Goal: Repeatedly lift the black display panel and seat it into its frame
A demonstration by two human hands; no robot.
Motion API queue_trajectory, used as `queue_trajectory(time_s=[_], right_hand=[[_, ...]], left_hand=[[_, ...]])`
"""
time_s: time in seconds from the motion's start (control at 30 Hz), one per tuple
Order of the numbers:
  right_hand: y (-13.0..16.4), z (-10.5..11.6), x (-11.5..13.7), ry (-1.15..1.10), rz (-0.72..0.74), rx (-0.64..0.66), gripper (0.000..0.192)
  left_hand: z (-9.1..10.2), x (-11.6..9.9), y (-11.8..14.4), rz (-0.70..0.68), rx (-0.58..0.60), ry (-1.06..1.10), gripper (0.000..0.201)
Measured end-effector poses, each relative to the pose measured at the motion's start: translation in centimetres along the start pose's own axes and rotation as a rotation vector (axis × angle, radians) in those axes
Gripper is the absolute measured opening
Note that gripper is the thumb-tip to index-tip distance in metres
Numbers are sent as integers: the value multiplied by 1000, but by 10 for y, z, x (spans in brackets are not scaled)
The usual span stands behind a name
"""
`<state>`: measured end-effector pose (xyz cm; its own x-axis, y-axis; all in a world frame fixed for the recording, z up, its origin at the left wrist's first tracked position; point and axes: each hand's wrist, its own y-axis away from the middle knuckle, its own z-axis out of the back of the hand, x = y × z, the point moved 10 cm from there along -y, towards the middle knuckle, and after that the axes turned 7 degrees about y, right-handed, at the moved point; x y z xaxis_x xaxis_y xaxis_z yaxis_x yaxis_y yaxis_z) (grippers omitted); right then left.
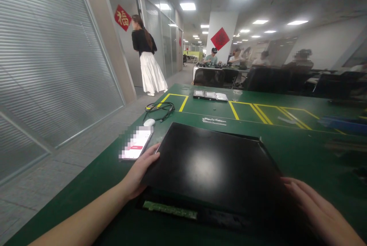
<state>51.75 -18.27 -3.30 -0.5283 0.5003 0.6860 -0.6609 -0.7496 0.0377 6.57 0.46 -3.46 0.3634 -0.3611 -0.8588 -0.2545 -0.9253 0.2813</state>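
A large black flat panel [206, 162] with a dull sheen lies tilted above the green table in front of me; it looks like a screen panel or a cover. My left hand [140, 173] grips its left edge, thumb on top. At the right edge, my right hand [312, 196] has its fingers against the side, with part of the hand dark and blurred. Below the near edge of the panel shows a green circuit board strip [170, 209] in a dark housing. Whether the panel touches that housing is hard to tell.
Left of the panel lie a lit phone [137, 144], a white mouse [149, 123] and a coiled black cable [163, 110]. Several drives in a dark tray [210, 95] stand on the far table [200, 114]. A blue object [341, 123] lies right. A person [149, 54] stands by the door.
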Motion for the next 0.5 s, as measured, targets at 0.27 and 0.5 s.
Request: queue_trajectory(time_s=[0.27,0.5], right_hand=[[-3,0,1,30,-1,4,64],[-5,-1,-6,49,-27,16,68]], left_hand=[[4,1,-1,-8,-14,-25,64],[6,1,-1,-1,-32,-27,58]])
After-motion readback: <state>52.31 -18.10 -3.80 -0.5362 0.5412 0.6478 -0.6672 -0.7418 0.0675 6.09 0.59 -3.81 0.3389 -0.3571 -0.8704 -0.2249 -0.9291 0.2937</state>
